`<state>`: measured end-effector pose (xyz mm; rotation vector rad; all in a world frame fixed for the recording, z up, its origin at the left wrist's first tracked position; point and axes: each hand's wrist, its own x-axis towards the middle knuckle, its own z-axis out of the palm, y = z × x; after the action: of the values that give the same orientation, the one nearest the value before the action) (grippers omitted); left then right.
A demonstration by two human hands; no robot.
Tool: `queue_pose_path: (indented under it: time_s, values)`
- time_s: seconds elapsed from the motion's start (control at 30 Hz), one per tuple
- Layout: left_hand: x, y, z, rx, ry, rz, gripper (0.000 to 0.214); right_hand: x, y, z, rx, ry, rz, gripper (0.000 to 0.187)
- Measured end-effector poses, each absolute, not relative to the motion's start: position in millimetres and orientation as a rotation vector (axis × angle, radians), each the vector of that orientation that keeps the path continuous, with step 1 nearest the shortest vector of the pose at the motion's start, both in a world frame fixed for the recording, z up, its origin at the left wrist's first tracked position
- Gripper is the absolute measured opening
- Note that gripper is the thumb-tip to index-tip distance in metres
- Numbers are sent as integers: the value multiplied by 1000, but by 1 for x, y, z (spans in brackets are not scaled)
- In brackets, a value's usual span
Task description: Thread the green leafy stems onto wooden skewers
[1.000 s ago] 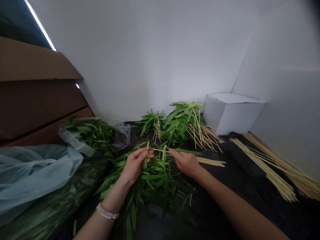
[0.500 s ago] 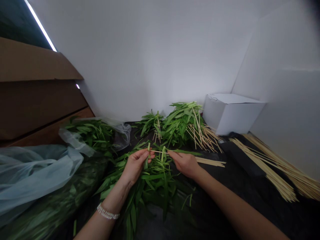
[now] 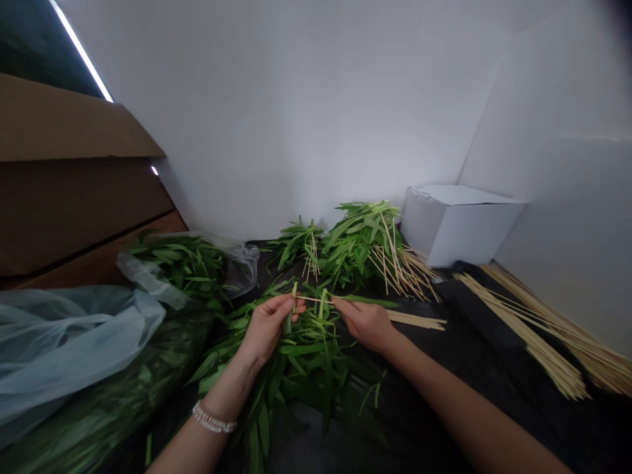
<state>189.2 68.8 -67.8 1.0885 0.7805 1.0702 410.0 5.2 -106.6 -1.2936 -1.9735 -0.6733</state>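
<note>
My left hand (image 3: 269,324) is closed on a green stem (image 3: 292,304) that stands upright between its fingers. My right hand (image 3: 366,322) pinches a thin bamboo skewer (image 3: 315,300) that runs leftward to that stem. A second green stem is threaded on the skewer between the hands. Under both hands lies a loose pile of green leafy stalks (image 3: 301,359) on a black sheet (image 3: 434,388).
Skewered greens (image 3: 363,243) are heaped at the back by a white box (image 3: 457,224). Bundles of bare skewers (image 3: 538,336) lie at the right. A plastic bag of greens (image 3: 74,342) and brown cardboard boxes (image 3: 74,184) fill the left side.
Almost nothing has moved. The hands stay in place with the skewer and stem between them.
</note>
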Motion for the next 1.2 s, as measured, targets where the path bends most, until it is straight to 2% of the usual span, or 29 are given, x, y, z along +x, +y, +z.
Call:
queue_pose_path:
  time_s: [0.7,1.2]
  values:
    - [188,71,-70,1286,879,1120,30,411,5,-109,-1315,-2049,-674,42]
    - [188,70,-67,1194,838,1080,30,408,5,-111,-1292,-2053,-673,44]
